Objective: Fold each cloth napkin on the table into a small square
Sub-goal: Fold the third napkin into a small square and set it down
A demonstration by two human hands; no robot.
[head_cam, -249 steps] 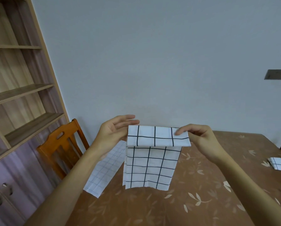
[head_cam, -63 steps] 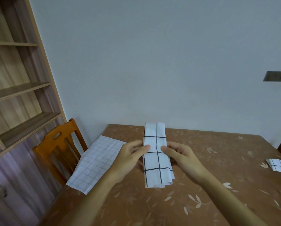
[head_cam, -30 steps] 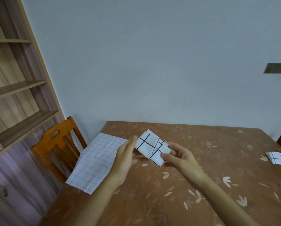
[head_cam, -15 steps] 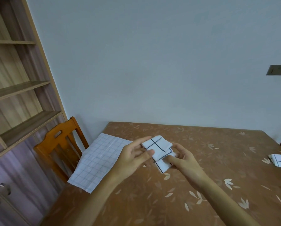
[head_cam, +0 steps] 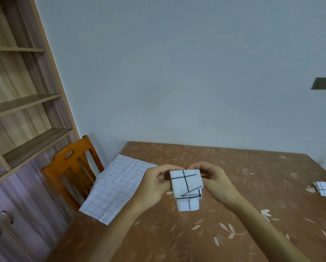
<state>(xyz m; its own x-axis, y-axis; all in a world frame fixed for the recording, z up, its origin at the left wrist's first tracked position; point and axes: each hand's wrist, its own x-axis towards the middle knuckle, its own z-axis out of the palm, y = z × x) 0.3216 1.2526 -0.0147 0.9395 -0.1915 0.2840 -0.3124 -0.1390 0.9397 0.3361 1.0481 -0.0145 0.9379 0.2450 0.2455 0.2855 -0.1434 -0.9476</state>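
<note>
A white napkin with thick black grid lines (head_cam: 186,188) is folded into a small thick packet and held above the brown leaf-patterned table (head_cam: 234,224). My left hand (head_cam: 154,182) grips its left edge and my right hand (head_cam: 215,178) grips its right edge, fingers curled over the top. A lower flap of the packet hangs down a little. A larger napkin with a fine grid (head_cam: 116,186) lies flat at the table's left edge. A small folded black-grid napkin (head_cam: 325,190) rests at the far right.
An orange wooden chair (head_cam: 71,171) stands at the table's left side. Wooden shelves with cupboard doors (head_cam: 16,129) fill the left wall. A pale wall runs behind the table.
The long folded strip has been doubled over into a small packet. Both hands turned it upright and now hold it by its two sides.
</note>
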